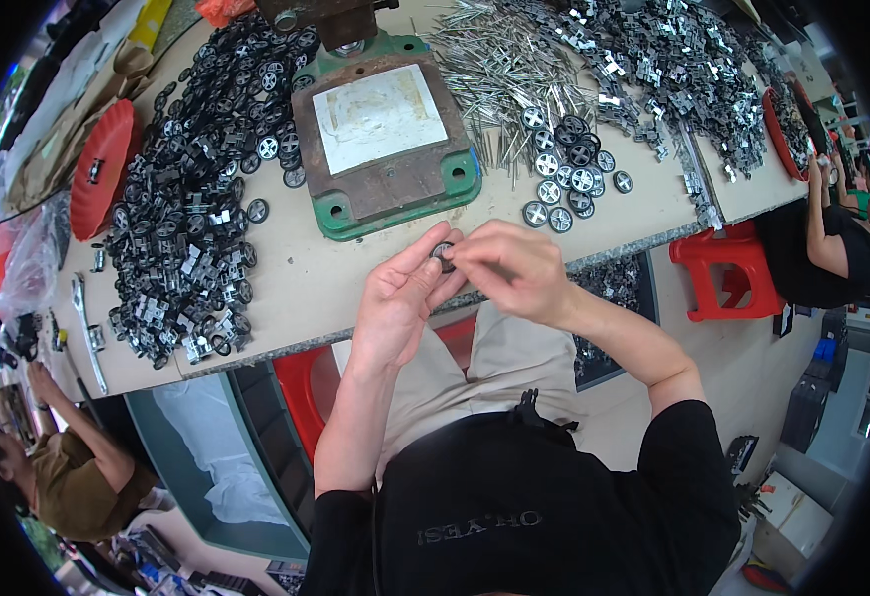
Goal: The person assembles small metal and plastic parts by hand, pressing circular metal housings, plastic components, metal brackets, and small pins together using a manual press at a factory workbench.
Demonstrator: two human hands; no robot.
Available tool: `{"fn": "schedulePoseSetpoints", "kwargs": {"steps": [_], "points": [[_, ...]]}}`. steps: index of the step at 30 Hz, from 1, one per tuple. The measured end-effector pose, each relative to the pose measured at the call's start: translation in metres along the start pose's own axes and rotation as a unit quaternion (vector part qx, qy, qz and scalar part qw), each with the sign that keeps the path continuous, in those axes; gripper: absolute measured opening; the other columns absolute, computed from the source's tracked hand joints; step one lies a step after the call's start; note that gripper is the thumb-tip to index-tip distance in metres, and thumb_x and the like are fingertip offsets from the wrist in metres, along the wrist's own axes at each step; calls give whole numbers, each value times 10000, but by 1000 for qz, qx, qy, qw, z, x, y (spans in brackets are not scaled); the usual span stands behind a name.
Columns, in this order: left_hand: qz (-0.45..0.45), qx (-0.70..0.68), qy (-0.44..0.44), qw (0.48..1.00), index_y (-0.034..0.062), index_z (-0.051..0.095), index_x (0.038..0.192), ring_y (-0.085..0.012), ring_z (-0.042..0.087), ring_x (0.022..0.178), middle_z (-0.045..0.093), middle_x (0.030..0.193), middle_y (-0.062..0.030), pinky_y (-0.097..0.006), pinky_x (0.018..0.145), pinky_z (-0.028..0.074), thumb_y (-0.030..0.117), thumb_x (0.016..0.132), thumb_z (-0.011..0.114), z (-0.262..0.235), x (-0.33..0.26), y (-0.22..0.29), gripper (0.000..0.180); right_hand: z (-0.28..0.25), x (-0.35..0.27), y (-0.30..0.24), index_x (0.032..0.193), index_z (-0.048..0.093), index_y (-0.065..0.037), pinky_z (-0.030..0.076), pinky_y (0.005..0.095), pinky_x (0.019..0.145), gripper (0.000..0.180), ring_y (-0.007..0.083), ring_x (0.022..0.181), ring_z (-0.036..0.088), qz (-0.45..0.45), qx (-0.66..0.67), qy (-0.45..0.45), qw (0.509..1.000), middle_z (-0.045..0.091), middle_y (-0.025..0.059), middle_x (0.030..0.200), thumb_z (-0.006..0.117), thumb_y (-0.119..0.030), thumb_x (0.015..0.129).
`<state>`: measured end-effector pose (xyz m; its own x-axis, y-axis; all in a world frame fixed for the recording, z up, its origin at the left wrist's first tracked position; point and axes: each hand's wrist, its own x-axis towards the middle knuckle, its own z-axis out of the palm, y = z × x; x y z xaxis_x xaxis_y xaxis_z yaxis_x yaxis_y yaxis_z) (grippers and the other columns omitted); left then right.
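Wheel (441, 256) in upturned left hand (400, 288), right hand (516, 270) above

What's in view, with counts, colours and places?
Table: one, beige, centre.
Machine: one, green and brown, table middle.
Sheet: one, white, on machine.
Held wheel: one, black, before machine.
Mixed pile: uncountable, black and silver, left of machine.
Rods: many, silver, right of machine.
Loose wheels: over twelve, black and silver, right of machine.
Clips: many, silver and black, table right.
Trays: two, red, table ends.
Wrench: one, silver, table left.
Stools: two, red, right and beneath person.
Bin: one, teal, lower left.
Workers: at least two, clothing varied, both sides.
Left hand: one, bare, at wheel.
Right hand: one, bare, at wheel.
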<state>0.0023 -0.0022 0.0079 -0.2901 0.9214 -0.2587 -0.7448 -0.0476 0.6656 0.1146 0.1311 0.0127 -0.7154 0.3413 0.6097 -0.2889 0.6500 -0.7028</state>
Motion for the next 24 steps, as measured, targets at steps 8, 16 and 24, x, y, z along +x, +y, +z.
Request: {"fn": "schedulePoseSetpoints", "kwargs": {"steps": [8, 16, 24], "points": [[-10, -37, 4, 999, -16, 447, 1305, -241, 556, 1127, 542, 1243, -161, -357, 985, 468, 50, 941, 480, -2, -1, -1, 371, -12, 6, -18, 907, 656, -16, 498, 277, 621, 101, 165, 701, 643, 131, 80, -14, 988, 664, 90, 821, 643, -21, 807], [-28, -82, -2, 996, -29, 443, 1298, -311, 541, 1152, 547, 1230, -201, -354, 955, 492, 105, 940, 504, 5, 6, -1, 387, -136, 39, 55, 1025, 647, -34, 484, 380, 753, 253, 282, 831, 621, 218, -367, 66, 902, 658, 154, 962, 645, -174, 815], [-34, -64, -8, 997, -54, 407, 1308, -327, 533, 1155, 522, 1249, -227, -351, 940, 510, 91, 935, 506, 4, 6, -1, 413, -171, 24, 74, 1231, 555, -84, 391, 381, 978, 554, 321, 1150, 501, 295, -358, -52, 884, 571, 155, 1203, 734, -215, 724]]}}
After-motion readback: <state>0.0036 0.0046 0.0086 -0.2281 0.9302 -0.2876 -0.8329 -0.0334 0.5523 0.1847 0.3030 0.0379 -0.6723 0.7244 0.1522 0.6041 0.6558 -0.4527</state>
